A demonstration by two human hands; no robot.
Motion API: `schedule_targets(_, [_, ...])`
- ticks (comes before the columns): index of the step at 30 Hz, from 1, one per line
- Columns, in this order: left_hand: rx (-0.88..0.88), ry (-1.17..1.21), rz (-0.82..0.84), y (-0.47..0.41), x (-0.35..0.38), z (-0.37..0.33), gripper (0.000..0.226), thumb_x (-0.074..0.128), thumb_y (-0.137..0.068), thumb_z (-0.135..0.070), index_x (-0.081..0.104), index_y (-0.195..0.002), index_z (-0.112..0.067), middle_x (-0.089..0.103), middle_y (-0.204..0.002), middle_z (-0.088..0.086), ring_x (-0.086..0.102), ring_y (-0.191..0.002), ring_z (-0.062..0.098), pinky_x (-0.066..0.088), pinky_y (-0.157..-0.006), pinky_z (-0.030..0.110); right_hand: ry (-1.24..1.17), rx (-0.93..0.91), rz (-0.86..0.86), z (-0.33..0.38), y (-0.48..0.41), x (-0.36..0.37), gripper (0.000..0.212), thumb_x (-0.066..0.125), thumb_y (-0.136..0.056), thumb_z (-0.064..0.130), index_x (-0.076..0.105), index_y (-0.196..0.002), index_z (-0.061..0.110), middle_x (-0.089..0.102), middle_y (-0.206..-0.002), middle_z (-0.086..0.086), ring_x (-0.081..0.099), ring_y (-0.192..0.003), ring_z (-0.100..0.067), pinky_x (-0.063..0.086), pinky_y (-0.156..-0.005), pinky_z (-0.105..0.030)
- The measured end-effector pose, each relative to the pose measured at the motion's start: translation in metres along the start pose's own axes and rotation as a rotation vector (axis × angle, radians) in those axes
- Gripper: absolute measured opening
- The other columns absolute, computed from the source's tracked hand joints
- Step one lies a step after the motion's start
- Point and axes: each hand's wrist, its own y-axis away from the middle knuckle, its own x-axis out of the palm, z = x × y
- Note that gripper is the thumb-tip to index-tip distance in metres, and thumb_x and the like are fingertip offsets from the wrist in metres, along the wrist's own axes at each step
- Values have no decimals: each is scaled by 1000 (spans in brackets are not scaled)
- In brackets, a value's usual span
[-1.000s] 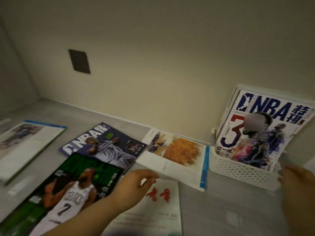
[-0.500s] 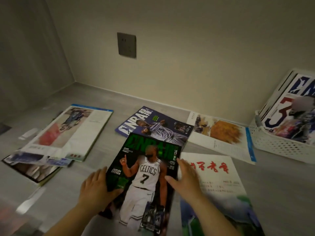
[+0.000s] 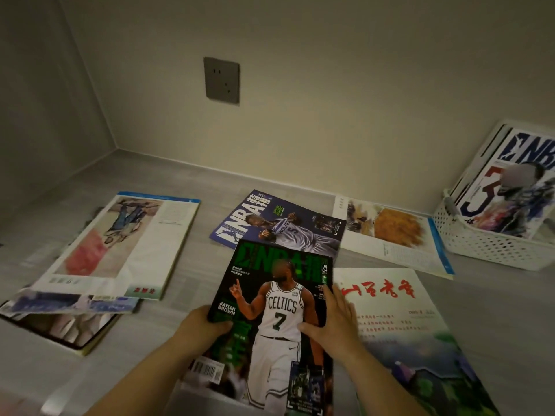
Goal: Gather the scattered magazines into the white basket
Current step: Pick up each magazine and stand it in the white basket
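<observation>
A green NBA magazine (image 3: 279, 298) with a Celtics player on its cover lies in front of me. My left hand (image 3: 201, 325) grips its left edge, thumb on the cover. My right hand (image 3: 330, 319) holds its right edge, thumb on the cover and fingers along the side. A blue NBA magazine (image 3: 279, 226) lies behind it, partly covered. The white basket (image 3: 480, 244) stands at the far right with an NBA magazine (image 3: 510, 187) leaning upright inside.
A white magazine with red characters (image 3: 399, 319) lies to the right of the green one, and an orange-pictured one (image 3: 390, 235) behind it. Left, a white-and-blue magazine (image 3: 126, 244) overlaps others (image 3: 60, 319). A wall socket (image 3: 221, 80) is on the back wall.
My view swung left, away from the basket. Both hands came onto the green magazine and closed on its two side edges; its near end now looks lifted toward me.
</observation>
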Motion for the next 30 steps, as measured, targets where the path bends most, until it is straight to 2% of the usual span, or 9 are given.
schedule_targets(3, [101,-190,-6,0,6,4,32,47,-88,-5,46,-119,-1,57,-120,21,55,-107,32,39,-80,27,-172,8,-108,4,-1,-5,76,66,-76,31,24,-139,20,29,-148,-5,25,-137,-25,21,-114,-41])
schedule_targets(5, [170,-179,-47,0,9,8,30,45,-89,-5,45,-118,-6,59,-117,17,56,-100,28,40,-78,27,-362,48,-152,12,-5,-14,58,63,-80,16,36,-131,17,49,-132,-7,49,-117,-21,42,-98,-36])
schedule_targets(7, [209,-69,-59,3,11,12,24,44,-89,-4,47,-111,-13,62,-102,8,56,-92,25,39,-75,27,-559,133,-139,19,-10,-24,51,58,-83,8,37,-130,10,54,-127,-12,56,-93,-12,45,-81,-28])
schedule_targets(10, [238,31,-61,5,11,17,24,45,-88,-1,48,-107,-15,57,-84,-6,57,-87,23,40,-69,26,-826,328,-124,17,-25,-36,62,56,-84,6,25,-138,4,46,-135,-19,54,-104,-25,40,-89,-33])
schedule_targets(13, [243,53,-69,6,12,17,28,47,-87,0,50,-112,-11,58,-88,1,54,-83,20,38,-70,26,-939,398,-26,12,-32,-48,39,55,-84,4,49,-122,1,60,-116,-23,58,-91,-27,45,-81,-34])
schedule_targets(17, [241,95,-83,5,18,12,25,48,-87,-1,52,-108,-14,59,-83,-5,54,-79,15,38,-70,27,-990,257,128,13,-34,-67,17,54,-86,6,63,-100,10,71,-77,-5,63,-77,-23,50,-74,-34])
schedule_targets(23, [225,241,-89,1,33,-17,29,49,-86,0,51,-114,-7,57,-112,16,55,-99,33,41,-89,38,-969,-45,62,16,-25,-118,23,51,-86,3,64,-84,23,74,-72,6,68,-70,-10,53,-60,-22])
schedule_targets(27, [255,378,15,5,58,-60,31,47,-87,-3,43,-115,-17,55,-103,4,56,-82,17,45,-72,33,-1038,-172,42,4,-18,-173,22,52,-84,3,64,-84,22,75,-72,7,70,-70,-7,56,-58,-20])
schedule_targets(30, [346,417,79,8,87,-99,51,47,-84,8,34,-127,-16,51,-106,1,52,-90,15,42,-74,27,-969,-244,8,-10,-13,-217,21,53,-84,6,63,-86,24,75,-73,8,70,-72,-7,56,-64,-23])
